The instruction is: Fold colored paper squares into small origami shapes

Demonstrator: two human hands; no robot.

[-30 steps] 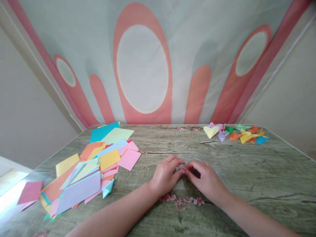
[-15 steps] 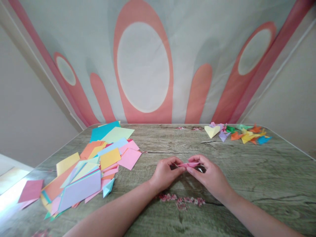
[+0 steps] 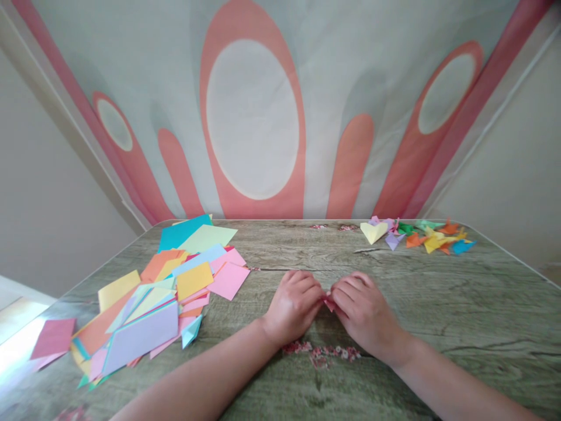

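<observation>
A small folded pink paper (image 3: pixel 329 302) shows between my two hands, over the middle of the wood-patterned table (image 3: pixel 289 245). My left hand (image 3: pixel 297 304) is closed on its left side, the fingers curled together. From the right, my right hand (image 3: pixel 362 310) grips it too, with bent fingers covering most of it. Only a little pink piece is visible in the gap, so its folded shape cannot be made out.
Loose coloured sheets (image 3: pixel 142 339) lie in a spread pile on the left, with a small folded light blue paper (image 3: pixel 191 331) beside them. Folded paper figures (image 3: pixel 433 240) and a pale yellow heart (image 3: pixel 373 232) sit at the back right. A patterned cloth (image 3: pixel 254 117) hangs behind.
My fingers have curled over the pink paper, which now shows far less than before. Both hands have turned so that their backs face up.
</observation>
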